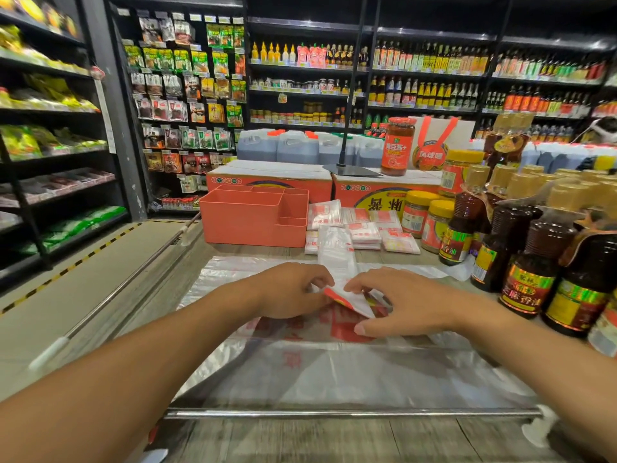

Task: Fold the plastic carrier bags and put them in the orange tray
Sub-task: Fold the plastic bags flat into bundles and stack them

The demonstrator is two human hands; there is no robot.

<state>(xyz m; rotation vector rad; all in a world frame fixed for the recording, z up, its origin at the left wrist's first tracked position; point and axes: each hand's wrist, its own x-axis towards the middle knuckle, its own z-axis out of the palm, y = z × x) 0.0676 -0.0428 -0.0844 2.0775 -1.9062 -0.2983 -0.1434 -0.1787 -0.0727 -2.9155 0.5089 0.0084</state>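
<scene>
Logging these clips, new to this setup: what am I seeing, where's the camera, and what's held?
No machine here: a person works with bare hands. The one picture comes from a wide-angle camera on their head, looking forward and down. The left hand and right hand both pinch the near end of a long narrow carrier bag, folding it. It lies on flat bags spread over the counter. Behind stand the orange tray, folded bags beside it on its right, and dark bottles further right.
</scene>
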